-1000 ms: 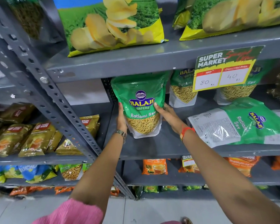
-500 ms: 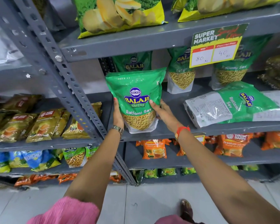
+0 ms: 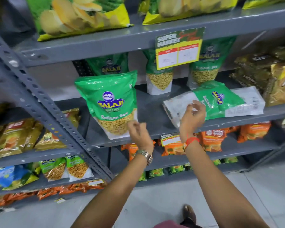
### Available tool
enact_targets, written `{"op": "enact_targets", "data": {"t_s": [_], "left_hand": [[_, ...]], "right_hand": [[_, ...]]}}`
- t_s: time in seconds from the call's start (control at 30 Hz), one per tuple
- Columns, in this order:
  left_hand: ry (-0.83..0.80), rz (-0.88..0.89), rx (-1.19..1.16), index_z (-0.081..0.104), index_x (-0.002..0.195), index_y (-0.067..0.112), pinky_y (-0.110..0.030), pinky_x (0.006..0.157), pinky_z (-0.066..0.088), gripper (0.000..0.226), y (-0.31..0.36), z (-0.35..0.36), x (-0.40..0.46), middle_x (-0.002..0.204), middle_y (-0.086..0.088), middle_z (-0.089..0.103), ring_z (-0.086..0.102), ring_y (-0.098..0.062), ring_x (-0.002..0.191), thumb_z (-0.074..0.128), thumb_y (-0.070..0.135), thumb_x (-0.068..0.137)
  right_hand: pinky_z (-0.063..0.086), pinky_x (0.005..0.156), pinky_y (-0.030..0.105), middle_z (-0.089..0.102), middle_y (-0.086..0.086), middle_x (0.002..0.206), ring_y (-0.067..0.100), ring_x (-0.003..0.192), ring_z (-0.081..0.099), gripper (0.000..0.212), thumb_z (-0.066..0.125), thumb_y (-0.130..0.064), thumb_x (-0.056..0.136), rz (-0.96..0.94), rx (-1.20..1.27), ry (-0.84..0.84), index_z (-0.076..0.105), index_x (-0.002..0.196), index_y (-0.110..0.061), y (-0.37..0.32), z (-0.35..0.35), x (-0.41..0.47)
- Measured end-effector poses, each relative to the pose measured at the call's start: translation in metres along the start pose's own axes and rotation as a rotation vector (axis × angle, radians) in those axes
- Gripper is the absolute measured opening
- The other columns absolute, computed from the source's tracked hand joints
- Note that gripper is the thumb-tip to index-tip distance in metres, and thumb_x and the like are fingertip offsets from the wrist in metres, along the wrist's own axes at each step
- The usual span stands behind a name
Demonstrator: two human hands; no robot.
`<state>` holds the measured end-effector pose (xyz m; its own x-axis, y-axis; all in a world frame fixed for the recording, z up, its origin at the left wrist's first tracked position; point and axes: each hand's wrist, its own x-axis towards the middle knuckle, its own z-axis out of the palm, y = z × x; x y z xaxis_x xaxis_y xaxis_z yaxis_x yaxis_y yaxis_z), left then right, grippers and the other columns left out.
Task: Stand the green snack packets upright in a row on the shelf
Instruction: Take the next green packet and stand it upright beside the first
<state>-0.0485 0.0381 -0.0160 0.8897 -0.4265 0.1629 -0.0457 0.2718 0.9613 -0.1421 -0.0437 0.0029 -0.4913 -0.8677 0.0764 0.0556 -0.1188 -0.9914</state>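
A green Balaji Ratlami Sev packet (image 3: 110,102) stands upright at the front left of the grey shelf (image 3: 153,116). Three more green packets stand at the back: one behind it (image 3: 109,66), one in the middle (image 3: 160,81), one on the right (image 3: 206,69). Another green packet (image 3: 220,101) lies flat at the front right. My left hand (image 3: 138,132) hovers just right of the upright front packet, fingers loosely curled, holding nothing. My right hand (image 3: 192,117) is in front of the flat packet's white end, fingers apart, empty.
A price card (image 3: 179,48) hangs from the shelf above. Yellow-green chip bags (image 3: 82,15) lie on the top shelf. Brown packets (image 3: 270,76) crowd the right end. A slotted upright post (image 3: 44,102) runs diagonally at left. Orange packets (image 3: 212,139) fill the shelf below.
Both hands have let go of the front packet, which now stands alone. My left hand drew back and right; my right hand moved over to the flat packet.
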Motion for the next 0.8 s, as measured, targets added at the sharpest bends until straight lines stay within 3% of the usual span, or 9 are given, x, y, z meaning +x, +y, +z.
{"op": "enact_targets", "data": {"t_s": [0.1,0.2,0.27,0.3,0.37,0.43,0.5,0.67,0.8], "left_hand": [[-0.260,0.154,0.088,0.048,0.076,0.012,-0.004,0.051,0.036,0.012,0.005,0.053,-0.010,0.066,0.008,0.046,0.048,0.007,0.056,0.050,0.000,0.072],[-0.395,0.263,0.234,0.057,0.088,0.001,-0.001,0.058,0.039,0.012,-0.002,0.097,0.013,0.086,-0.012,0.062,0.053,-0.002,0.072,0.050,0.001,0.079],[-0.549,0.168,0.381,0.058,0.102,-0.002,-0.014,0.077,0.049,0.020,-0.009,0.136,0.029,0.110,-0.020,0.061,0.057,-0.020,0.091,0.049,0.003,0.084],[-0.627,0.099,0.503,0.057,0.109,-0.002,-0.029,0.088,0.049,0.024,-0.015,0.156,0.037,0.120,-0.021,0.058,0.057,-0.028,0.102,0.048,0.006,0.087],[-0.764,-0.003,0.797,0.053,0.117,-0.005,-0.042,0.095,0.044,0.035,-0.024,0.189,0.053,0.131,-0.025,0.053,0.053,-0.037,0.115,0.045,0.018,0.092],[-0.890,-0.060,0.956,0.051,0.116,-0.014,-0.044,0.095,0.040,0.046,-0.025,0.211,0.062,0.128,-0.035,0.050,0.050,-0.043,0.116,0.036,0.025,0.097],[-0.954,-0.116,1.010,0.050,0.119,-0.016,-0.044,0.097,0.040,0.055,-0.026,0.229,0.067,0.129,-0.038,0.048,0.049,-0.045,0.118,0.031,0.031,0.098],[-1.128,-0.310,1.054,0.036,0.139,0.001,-0.034,0.108,0.032,0.058,-0.034,0.251,0.071,0.149,-0.021,0.033,0.037,-0.034,0.134,0.036,0.040,0.096],[-1.093,-0.362,0.971,0.040,0.137,0.001,-0.032,0.107,0.033,0.055,-0.039,0.257,0.077,0.147,-0.017,0.039,0.041,-0.030,0.132,0.040,0.038,0.095]], "right_hand": [[0.043,0.085,0.035,0.062,0.018,0.110,0.032,0.102,0.056,0.028,0.055,-0.009,0.084,0.066,-0.190,0.160,0.058,0.112,-0.005,0.015,-0.026,0.040],[0.037,0.088,0.030,0.050,0.024,0.127,0.034,0.114,0.051,0.046,0.061,-0.015,0.086,0.216,-0.269,0.065,0.044,0.125,0.002,0.028,-0.034,0.059],[0.037,0.089,0.030,0.048,0.026,0.129,0.035,0.116,0.051,0.055,0.062,-0.018,0.086,0.257,-0.270,0.008,0.037,0.129,0.006,0.036,-0.038,0.073],[0.039,0.089,0.034,0.051,0.026,0.125,0.035,0.114,0.053,0.056,0.061,-0.019,0.086,0.270,-0.254,-0.026,0.036,0.130,0.005,0.040,-0.038,0.078],[0.042,0.079,0.031,0.058,0.021,0.110,0.033,0.106,0.057,0.053,0.060,-0.020,0.087,0.312,-0.210,-0.052,0.036,0.128,0.003,0.046,-0.037,0.087],[0.036,0.071,0.024,0.052,0.010,0.094,0.029,0.095,0.057,0.049,0.060,-0.021,0.087,0.368,-0.144,-0.040,0.037,0.125,0.000,0.049,-0.034,0.093],[0.036,0.073,0.028,0.048,0.007,0.095,0.023,0.089,0.051,0.047,0.060,-0.024,0.087,0.439,-0.083,-0.023,0.038,0.122,-0.003,0.053,-0.032,0.100],[0.036,0.073,0.030,0.049,0.007,0.097,0.021,0.087,0.048,0.036,0.060,-0.032,0.086,0.498,0.004,0.014,0.041,0.109,-0.012,0.063,-0.030,0.109],[0.036,0.061,0.029,0.046,-0.001,0.077,0.017,0.073,0.045,0.031,0.054,-0.037,0.089,0.408,-0.007,0.041,0.038,0.094,-0.012,0.067,-0.030,0.112]]}}
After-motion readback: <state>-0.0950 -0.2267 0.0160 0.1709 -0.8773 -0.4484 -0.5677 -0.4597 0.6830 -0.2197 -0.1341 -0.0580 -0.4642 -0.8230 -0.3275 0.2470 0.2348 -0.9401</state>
